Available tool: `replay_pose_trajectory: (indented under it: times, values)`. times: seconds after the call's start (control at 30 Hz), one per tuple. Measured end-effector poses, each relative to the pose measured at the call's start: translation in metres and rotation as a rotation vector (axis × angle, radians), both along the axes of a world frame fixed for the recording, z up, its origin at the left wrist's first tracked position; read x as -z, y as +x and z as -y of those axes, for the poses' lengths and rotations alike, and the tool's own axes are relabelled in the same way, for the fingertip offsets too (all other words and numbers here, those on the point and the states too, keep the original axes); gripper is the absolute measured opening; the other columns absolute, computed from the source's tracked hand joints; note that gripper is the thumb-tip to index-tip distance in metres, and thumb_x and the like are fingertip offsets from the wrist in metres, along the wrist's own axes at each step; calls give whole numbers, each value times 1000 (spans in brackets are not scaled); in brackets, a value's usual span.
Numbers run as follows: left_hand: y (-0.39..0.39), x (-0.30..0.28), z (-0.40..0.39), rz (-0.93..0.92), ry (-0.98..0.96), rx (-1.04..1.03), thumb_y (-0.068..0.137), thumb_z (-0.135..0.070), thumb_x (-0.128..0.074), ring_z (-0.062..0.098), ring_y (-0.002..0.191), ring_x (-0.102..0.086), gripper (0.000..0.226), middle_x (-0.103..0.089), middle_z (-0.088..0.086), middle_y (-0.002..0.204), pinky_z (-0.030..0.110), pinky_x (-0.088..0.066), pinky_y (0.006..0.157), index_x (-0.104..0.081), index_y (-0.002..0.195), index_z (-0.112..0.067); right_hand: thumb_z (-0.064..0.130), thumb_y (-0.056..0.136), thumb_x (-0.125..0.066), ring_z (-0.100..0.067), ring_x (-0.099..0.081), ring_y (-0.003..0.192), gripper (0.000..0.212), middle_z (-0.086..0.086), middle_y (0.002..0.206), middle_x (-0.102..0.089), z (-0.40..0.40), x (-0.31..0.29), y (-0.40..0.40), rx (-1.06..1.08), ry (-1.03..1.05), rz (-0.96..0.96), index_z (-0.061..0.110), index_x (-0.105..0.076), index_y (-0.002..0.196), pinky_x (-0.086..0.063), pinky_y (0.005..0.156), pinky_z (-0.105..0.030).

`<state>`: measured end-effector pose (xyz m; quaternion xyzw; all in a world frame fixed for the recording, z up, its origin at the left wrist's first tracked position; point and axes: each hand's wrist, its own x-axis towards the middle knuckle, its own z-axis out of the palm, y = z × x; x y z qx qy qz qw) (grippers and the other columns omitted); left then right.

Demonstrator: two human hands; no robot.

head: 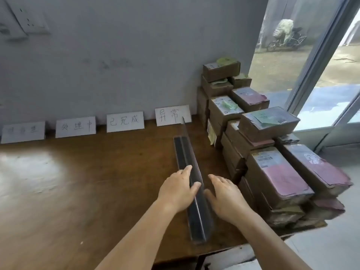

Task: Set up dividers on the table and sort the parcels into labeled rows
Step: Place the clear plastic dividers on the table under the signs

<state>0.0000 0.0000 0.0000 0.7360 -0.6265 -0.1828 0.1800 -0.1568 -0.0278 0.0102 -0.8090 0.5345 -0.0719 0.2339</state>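
Dark divider (191,178) upright between left hand (178,190) and right hand (227,197) fingers (195,185).

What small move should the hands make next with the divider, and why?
Probably let go and fetch a second divider: the left hand and right hand flank the dark divider, which already lies on the table below the rightmost label card.

A grey wall (120,55) stands behind a brown wooden desk (87,191) and carries a white socket plate (29,20) at its upper left. A glass door (303,61) at the right shows wet pavement and a parked bicycle (286,40). Daylight glares on the desk's left part.
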Motion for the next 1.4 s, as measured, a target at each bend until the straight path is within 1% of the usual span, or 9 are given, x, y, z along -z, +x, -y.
replay_pose_trajectory:
  times: [0.1, 0.2, 0.5, 0.67, 0.87, 1.03, 1.23, 1.33, 1.4]
  values:
    - [-9, 12, 15, -118, 43, -64, 95, -52, -42, 18, 134, -42, 61, -41, -4, 149, 35, -40, 103, -26, 149, -28, 37, 99, -42, -14, -39, 132, 43, 6, 140, -47, 8, 11, -5, -65, 10, 70, 26, -41, 140, -33, 109, -32]
    - [-16, 20, 25, -201, 82, -115, 94, -55, -44, 20, 131, -46, 64, -46, -1, 145, 36, -41, 102, -31, 148, -24, 32, 100, -40, -9, -55, 108, 25, 10, 112, -61, 10, 20, -4, -143, 24, 139, 28, -57, 118, -44, 94, -26]
    - [-16, 23, 27, -319, -20, -226, 93, -41, -55, 15, 119, -56, 53, -59, -2, 131, 22, -42, 90, -45, 141, -21, 37, 97, -45, 2, -57, 83, 19, 18, 91, -60, 19, 28, -3, -141, 99, 243, 35, -59, 110, -47, 70, -15]
    - [-10, 21, 24, -345, -22, -211, 94, -39, -54, 14, 119, -55, 51, -60, -2, 130, 19, -38, 87, -45, 141, -20, 38, 97, -46, -2, -58, 92, 30, 14, 102, -63, 15, 25, 1, -117, 137, 241, 30, -57, 123, -53, 81, -28]
    - [-2, 18, 20, -358, -32, -200, 95, -39, -54, 16, 121, -54, 51, -59, 0, 132, 20, -37, 89, -45, 141, -19, 40, 96, -45, -8, -55, 110, 42, 7, 124, -59, 10, 25, 6, -48, 145, 209, 26, -48, 136, -49, 92, -30]
    - [2, 19, 14, -310, -78, -200, 95, -39, -54, 17, 124, -53, 54, -57, -1, 135, 21, -37, 91, -41, 144, -20, 39, 97, -45, -10, -58, 107, 44, 5, 123, -61, 3, 25, 7, 48, 73, 175, 26, -44, 138, -50, 88, -27]
    - [2, 16, 15, -139, -130, -140, 95, -41, -51, 15, 139, -34, 62, -36, -7, 152, 32, -36, 106, -25, 150, -28, 24, 95, -54, -15, -56, 116, 56, 3, 134, -53, -4, 24, 15, 40, -99, 111, 31, -31, 145, -49, 89, -28]
    - [-2, 11, 19, -63, -112, -128, 97, -38, -49, 12, 104, -63, 63, -60, -6, 128, 22, -52, 78, -19, 152, -26, 14, 90, -60, -18, -55, 119, 72, 1, 141, -46, 0, 23, 20, 55, -83, 9, 33, -21, 148, -50, 89, -30]
    - [-6, 7, 20, -19, -95, -145, 98, -33, -48, 9, 76, -65, 62, -67, -6, 105, 15, -50, 61, -18, 152, -24, 9, 88, -62, -17, -58, 114, 81, 0, 140, -47, 1, 23, 23, 51, -67, -29, 33, -15, 149, -52, 83, -29]
